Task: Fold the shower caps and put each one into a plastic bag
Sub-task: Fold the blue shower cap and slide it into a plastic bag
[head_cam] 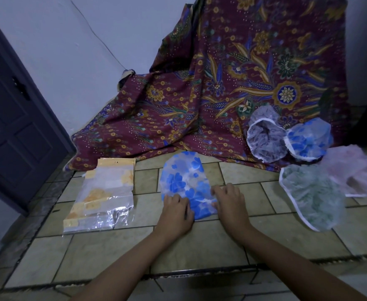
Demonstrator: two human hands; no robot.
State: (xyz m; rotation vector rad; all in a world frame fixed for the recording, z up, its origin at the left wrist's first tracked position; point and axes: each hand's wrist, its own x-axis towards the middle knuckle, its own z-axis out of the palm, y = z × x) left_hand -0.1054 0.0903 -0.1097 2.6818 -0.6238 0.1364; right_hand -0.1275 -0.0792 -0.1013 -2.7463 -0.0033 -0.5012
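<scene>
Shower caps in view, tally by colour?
Blue: 2, the blue cap being folded and the blue cap at the back
Grey-white cap: 1
Green cap: 1
Pink cap: 1
Total: 5

Obs., head view, dim light. My left hand [175, 211]: bare, knuckles showing as a low ridge, wrist narrow. A thin dark line runs along its thumb side; shadow or mark, I cannot tell. My right hand [230, 200]: bare, fingers short and rounded at the tips, nails too blurred to make out. My left forearm [134, 268] and right forearm [287, 268]: both bare from wrist to the frame's bottom edge, slim at the wrist, looking broader toward the lens.
</scene>
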